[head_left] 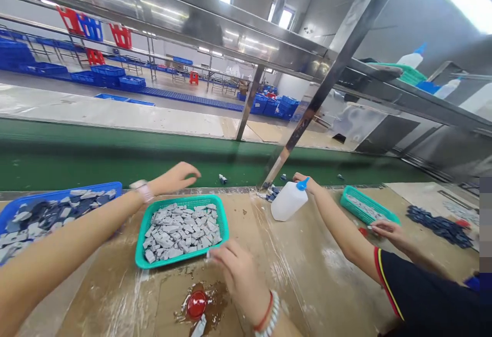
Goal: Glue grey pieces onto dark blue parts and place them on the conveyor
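Head view shows the left hand (173,178) hanging over the green belt (115,160), fingers (191,171) spread, the right hand (240,275) with fingers (221,255) pinched beside the teal tray (184,202), grey pieces (179,230) heaped in it and filling the blue basket (65,192) at left.

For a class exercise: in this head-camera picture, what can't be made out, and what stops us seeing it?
Head view:
Whatever the right hand may hold: its fingers hide it.
The blue tray's far end: cut off by the left edge.
The white object by the red disc: cut off by the bottom edge.
Small pieces on the green belt: too small to identify.
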`<state>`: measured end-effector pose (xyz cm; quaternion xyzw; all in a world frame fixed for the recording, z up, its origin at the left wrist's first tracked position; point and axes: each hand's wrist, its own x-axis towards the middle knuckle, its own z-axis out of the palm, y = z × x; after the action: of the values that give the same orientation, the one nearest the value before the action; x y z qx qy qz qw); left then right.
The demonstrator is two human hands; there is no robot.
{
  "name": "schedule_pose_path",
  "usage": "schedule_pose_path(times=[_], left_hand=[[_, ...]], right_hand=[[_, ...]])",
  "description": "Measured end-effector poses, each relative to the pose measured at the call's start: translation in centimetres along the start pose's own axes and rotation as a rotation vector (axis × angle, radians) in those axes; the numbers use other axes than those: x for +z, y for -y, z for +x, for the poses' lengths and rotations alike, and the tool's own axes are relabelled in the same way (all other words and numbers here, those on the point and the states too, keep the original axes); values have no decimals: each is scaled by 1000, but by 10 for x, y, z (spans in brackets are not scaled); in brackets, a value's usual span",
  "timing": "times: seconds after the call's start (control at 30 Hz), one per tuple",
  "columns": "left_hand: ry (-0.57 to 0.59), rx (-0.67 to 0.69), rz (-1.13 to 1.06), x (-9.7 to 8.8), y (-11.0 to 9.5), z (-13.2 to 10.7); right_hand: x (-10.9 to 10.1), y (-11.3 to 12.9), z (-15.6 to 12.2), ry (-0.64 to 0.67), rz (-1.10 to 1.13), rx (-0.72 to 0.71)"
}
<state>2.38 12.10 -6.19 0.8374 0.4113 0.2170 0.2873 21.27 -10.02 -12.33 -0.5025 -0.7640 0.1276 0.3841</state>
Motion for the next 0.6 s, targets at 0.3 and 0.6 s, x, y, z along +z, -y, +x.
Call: schedule_pose_path(times=[0.3,0.6], left_hand=[[220,99,207,84,24,114],[59,-8,-109,15,-33,0]], right_hand=[[-9,-29,-116,-328,407,377],[11,13,-119,-218,109,339]])
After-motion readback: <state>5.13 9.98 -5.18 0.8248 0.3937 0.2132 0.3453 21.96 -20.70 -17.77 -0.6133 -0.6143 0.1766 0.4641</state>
